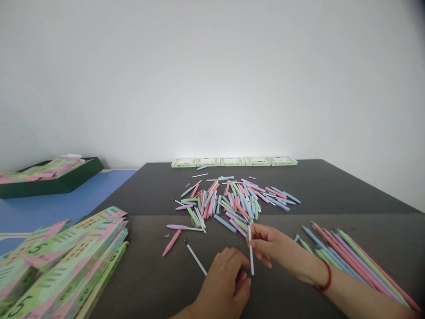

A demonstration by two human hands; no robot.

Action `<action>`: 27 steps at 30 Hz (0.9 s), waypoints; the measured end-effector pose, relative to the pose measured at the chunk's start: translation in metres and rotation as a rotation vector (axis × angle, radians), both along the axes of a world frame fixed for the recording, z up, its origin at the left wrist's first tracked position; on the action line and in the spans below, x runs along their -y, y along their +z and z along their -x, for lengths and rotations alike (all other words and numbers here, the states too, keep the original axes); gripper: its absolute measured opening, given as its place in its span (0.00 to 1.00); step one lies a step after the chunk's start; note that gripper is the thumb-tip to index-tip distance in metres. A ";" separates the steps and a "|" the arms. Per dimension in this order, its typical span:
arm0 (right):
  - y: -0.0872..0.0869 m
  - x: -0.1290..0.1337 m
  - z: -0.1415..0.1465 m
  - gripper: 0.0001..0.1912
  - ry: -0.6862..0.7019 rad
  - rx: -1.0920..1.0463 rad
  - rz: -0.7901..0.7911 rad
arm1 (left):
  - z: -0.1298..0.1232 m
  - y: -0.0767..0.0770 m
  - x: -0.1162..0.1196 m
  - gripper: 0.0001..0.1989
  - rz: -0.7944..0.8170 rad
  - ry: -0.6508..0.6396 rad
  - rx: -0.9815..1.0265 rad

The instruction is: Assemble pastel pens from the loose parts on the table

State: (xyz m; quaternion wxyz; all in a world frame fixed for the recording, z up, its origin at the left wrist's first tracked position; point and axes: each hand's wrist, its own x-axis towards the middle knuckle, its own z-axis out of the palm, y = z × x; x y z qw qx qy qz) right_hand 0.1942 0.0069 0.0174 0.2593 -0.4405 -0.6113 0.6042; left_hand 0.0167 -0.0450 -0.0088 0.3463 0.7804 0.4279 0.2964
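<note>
My right hand pinches a white pen refill between thumb and fingers, holding it nearly upright over the near part of the table. Just left of it, my left hand is closed, its fingers curled round a pink pen part that is mostly hidden. Another white refill with a dark tip lies by the left hand's knuckles. A pink pen piece and a purple pen piece rest farther left. Beyond the hands is a loose heap of pastel pen parts.
Several long pastel pens lie side by side at the right. Stacked green and pink printed packs fill the near left. A dark green tray of packs stands on a blue surface. Flat boxes line the black table's far edge.
</note>
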 end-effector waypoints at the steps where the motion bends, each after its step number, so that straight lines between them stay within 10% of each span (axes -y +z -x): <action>1: 0.001 0.000 0.004 0.02 0.001 -0.032 0.017 | 0.001 0.000 0.000 0.12 0.028 0.039 0.051; 11: 0.009 -0.009 0.036 0.03 0.103 0.166 -0.117 | -0.004 -0.003 -0.009 0.02 0.355 0.104 0.731; 17: 0.038 -0.069 0.067 0.19 0.233 0.464 -0.547 | -0.003 -0.004 -0.002 0.09 0.372 0.103 0.817; 27: 0.007 -0.080 0.163 0.10 0.496 0.818 -0.957 | 0.004 -0.016 0.002 0.16 0.262 -0.175 0.730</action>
